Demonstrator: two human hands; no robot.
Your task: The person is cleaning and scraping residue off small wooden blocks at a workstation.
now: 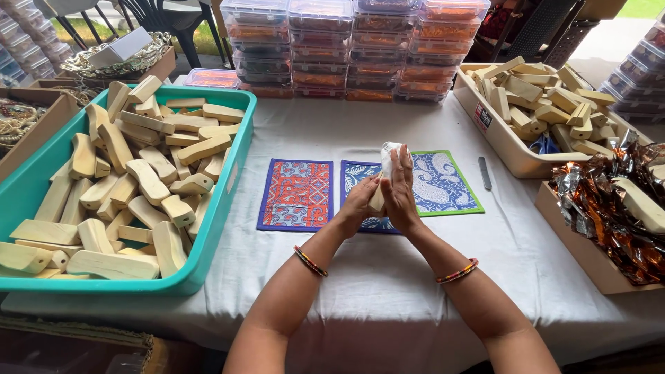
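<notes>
We cannot see much of the wooden piece (377, 201) in our hands — only its lower end shows between the palms, the rest lies behind the fingers and under a white cloth (389, 158) that covers its top. Whether the cloth is wrapped round the wood or only pressed to it, we cannot tell. Our fingertips are hidden on the far side, and our elbows are cut off by the lower edge of the picture.

Our left hand (360, 204) is closed round the lower part of the piece, thumb toward us. Our right hand (400, 190) lies flat against the cloth and wood, fingers straight and pressed together, pointing away from us. So the two hands clamp the piece between them, held upright just above the table (388, 291), over the blue mat (443, 183); a red mat (296, 194) lies just beside it to the left.

A grey file (485, 173) lies near the blue mat's right edge. The teal bin (228, 187) at left holds many plain wooden pieces, and the beige tray (499, 149) at right holds more — partly cut off. A box of foil (609, 201) runs off the right edge. Stacked clear boxes (353, 48) stand at the back, contents too blurred to name.
</notes>
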